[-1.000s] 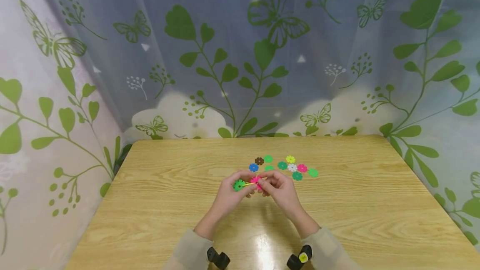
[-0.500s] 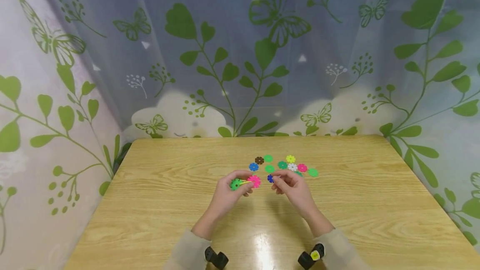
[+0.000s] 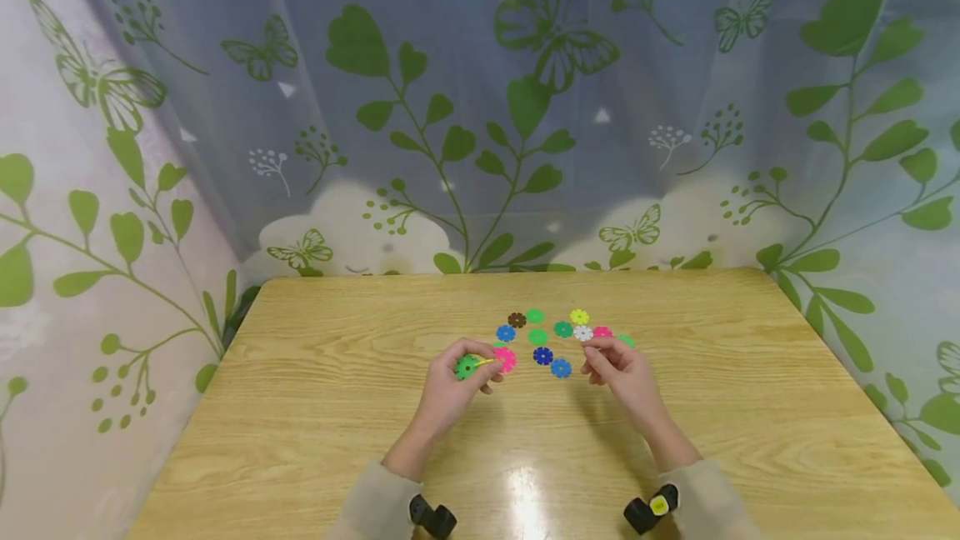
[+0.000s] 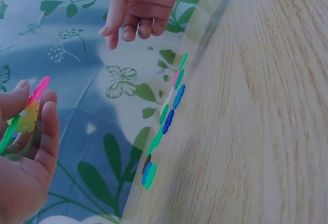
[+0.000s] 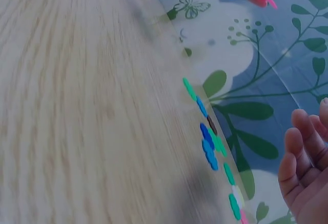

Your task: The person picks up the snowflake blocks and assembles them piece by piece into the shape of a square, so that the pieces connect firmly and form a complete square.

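Note:
My left hand (image 3: 450, 382) holds a small assembly of joined flower-shaped plastic discs above the table. A green disc (image 3: 467, 367) is at its left end, a yellow disc (image 4: 28, 115) stands edge-on in the middle, and a pink disc (image 3: 505, 359) shows at the fingertips. Apart from it, my right hand (image 3: 630, 377) hovers with loosely bent fingers, and nothing shows between them. Its fingertips are near the loose white disc (image 3: 582, 332) in the head view and cover part of the cluster. Closest between the hands lie a dark blue disc (image 3: 543, 356) and a lighter blue disc (image 3: 561, 368).
Several more loose discs lie flat on the wooden table (image 3: 337, 407), among them brown (image 3: 517, 320), yellow (image 3: 579, 317) and teal (image 3: 563, 329) ones. A patterned curtain (image 3: 420, 107) hangs behind the table and along both sides.
My right hand has let go of the pink disc and moved right, uncovering the dark blue and lighter blue discs. My left hand keeps the assembly and has shifted slightly left.

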